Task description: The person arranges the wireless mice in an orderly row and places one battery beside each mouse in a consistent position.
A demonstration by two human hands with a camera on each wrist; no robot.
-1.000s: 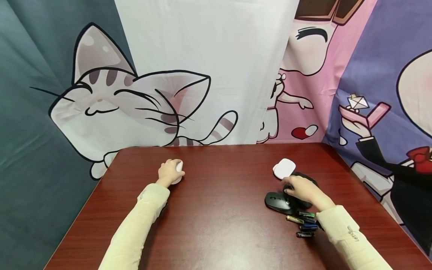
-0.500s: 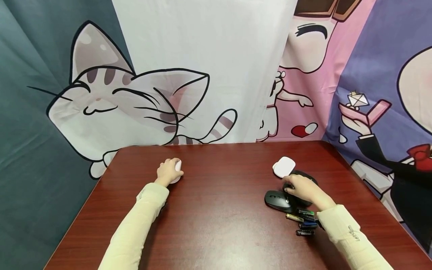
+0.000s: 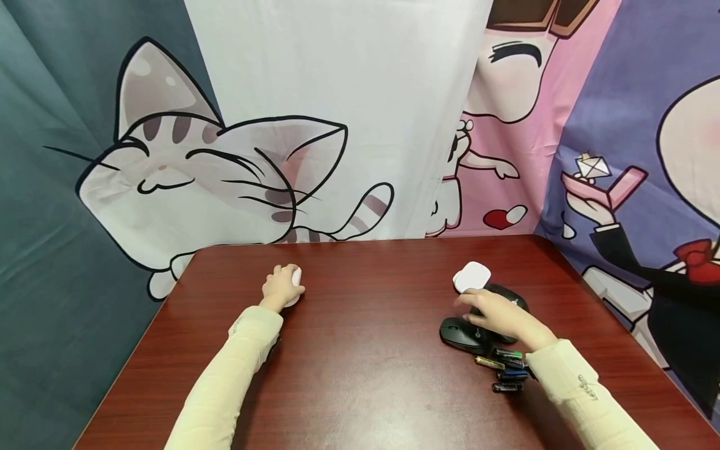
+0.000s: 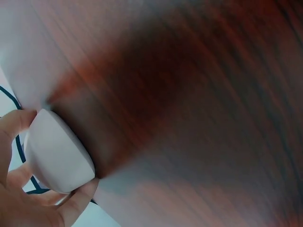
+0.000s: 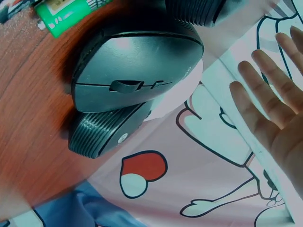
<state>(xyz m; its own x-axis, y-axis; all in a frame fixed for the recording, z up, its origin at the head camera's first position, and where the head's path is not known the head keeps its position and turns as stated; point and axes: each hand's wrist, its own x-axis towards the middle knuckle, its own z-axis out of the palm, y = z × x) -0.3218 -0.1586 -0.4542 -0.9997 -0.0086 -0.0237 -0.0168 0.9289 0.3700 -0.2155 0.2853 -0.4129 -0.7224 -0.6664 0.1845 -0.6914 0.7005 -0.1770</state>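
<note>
At the table's left rear, my left hand (image 3: 279, 288) holds a white computer mouse (image 3: 296, 287), thumb and fingertips pressed along its edges. The left wrist view has this pale mouse (image 4: 59, 151) tipped up between the fingers. Over on the right, my right hand (image 3: 497, 314) hovers above a cluster of black mice with its fingers extended and nothing in them. One black mouse (image 3: 464, 334) lies just in front of the fingers; another, with a scroll wheel (image 5: 127, 86), is large in the right wrist view. Parts of the cluster are hidden by the hand.
Beyond the right hand lie overlapping white mice (image 3: 472, 276). Several batteries (image 3: 508, 373) are bunched near the right wrist, one of them green (image 5: 71, 16). A printed cloth (image 3: 337, 94) hangs behind the far edge of the wooden table (image 3: 365, 350).
My right hand has come off the black mice, its fingers straightening and reaching slightly left. My left hand keeps its hold on the white mouse in the same place.
</note>
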